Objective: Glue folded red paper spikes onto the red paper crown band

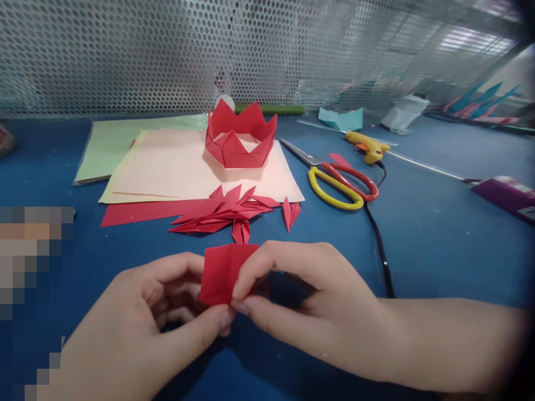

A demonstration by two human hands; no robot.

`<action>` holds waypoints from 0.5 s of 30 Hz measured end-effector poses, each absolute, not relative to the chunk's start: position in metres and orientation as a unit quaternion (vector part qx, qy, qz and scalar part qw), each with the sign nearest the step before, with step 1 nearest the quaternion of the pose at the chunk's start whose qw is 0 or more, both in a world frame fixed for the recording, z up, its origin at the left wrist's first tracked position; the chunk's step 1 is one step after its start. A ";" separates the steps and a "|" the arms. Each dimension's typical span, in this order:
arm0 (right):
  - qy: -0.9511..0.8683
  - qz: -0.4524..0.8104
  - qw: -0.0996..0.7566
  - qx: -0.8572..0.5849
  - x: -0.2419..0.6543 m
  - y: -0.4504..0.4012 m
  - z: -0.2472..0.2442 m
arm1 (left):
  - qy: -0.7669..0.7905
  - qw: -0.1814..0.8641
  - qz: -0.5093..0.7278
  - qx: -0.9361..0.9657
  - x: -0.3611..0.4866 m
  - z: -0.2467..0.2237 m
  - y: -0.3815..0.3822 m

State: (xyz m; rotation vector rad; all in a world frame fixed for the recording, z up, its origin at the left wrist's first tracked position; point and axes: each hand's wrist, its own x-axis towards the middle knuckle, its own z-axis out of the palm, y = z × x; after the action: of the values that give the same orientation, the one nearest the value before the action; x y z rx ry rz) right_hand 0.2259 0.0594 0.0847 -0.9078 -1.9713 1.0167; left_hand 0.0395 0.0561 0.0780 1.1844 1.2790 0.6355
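Red paper (pixel 218 273), creased; seemingly square

Red up front: the paper square (pixel 217 275) is plain red, the folded pieces (pixel 228 209) match, and so does the crown (pixel 240 153). Now peach sheets (pixel 167 164), pale green sheets (pixel 111 145), a deep blue tabletop (pixel 443 250). The scissors (pixel 320 163) flash yellow and red handles; the glue gun (pixel 371 149) is yellow with an orange trigger (pixel 363 147), the mesh (pixel 125 55) silvery grey, dotted with holes.

Beyond the held red paper (pixel 218 273), forward passage is obstructed by the pile of folded pieces (pixel 229 209) and, behind it, by the red crown (pixel 246 158); the rear is closed by the perforated screen (pixel 146 55). Right of the scissors (pixel 321 162) and black cable (pixel 380 250), room is afforded on the table (pixel 438 239).
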 end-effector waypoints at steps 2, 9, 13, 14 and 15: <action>-0.753 0.409 0.370 -0.358 0.225 0.060 0.084 | 0.538 0.611 0.272 0.513 0.037 0.075 0.057; -0.730 0.439 0.363 -0.379 0.224 0.061 0.083 | 0.518 0.632 0.265 0.512 0.033 0.070 0.057; -0.726 0.449 0.358 -0.378 0.225 0.062 0.083 | 0.524 0.628 0.266 0.511 0.038 0.075 0.056; -0.726 0.450 0.355 -0.379 0.225 0.062 0.083 | 0.539 0.622 0.268 0.501 0.039 0.077 0.055; -0.727 0.450 0.353 -0.380 0.226 0.062 0.083 | 0.555 0.614 0.271 0.492 0.041 0.079 0.055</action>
State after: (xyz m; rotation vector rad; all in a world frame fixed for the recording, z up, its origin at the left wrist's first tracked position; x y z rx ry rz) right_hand 0.2255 0.0618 0.0827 -0.9837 -1.8810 1.1631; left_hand 0.0407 0.0549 0.0785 1.1347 1.2786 0.6236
